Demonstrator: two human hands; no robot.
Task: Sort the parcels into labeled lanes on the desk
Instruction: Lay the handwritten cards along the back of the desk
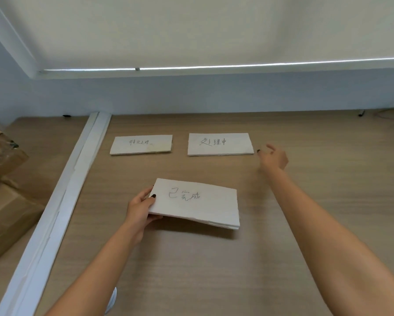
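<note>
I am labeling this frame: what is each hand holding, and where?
Left hand pinches the near label card by its left edge. Right hand holds nothing.

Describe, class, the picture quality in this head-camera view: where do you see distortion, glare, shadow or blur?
In the head view, wide-angle distortion bows the window ledge and splays the white strip on the desk; a bright glare line runs under the blind; light is soft, with a faint shadow under the card the left hand holds; the right hand is slightly blurred; one label has writing too faint to read.
</note>
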